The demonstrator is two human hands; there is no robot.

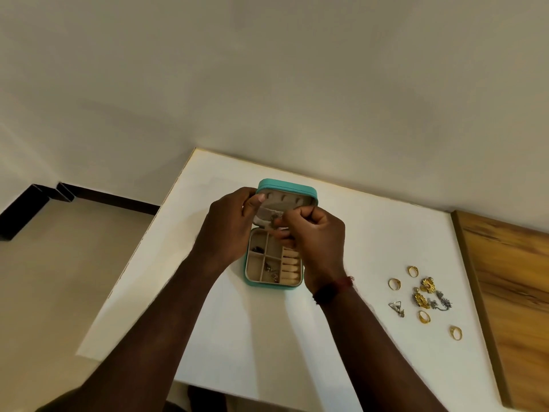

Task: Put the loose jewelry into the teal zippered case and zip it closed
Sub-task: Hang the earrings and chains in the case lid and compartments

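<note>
Teal zippered case [286,185] open at table [356,233] centre, left hand [225,230] gripping lid's left edge, thumb on lining, right hand [312,236] curled, fingertips pinching small silver piece [274,219] at lid pocket, four gold rings [394,283] among loose jewelry at three o'clock.

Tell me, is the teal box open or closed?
Open. The teal case has its lid tipped up, and the beige compartments inside show.
</note>
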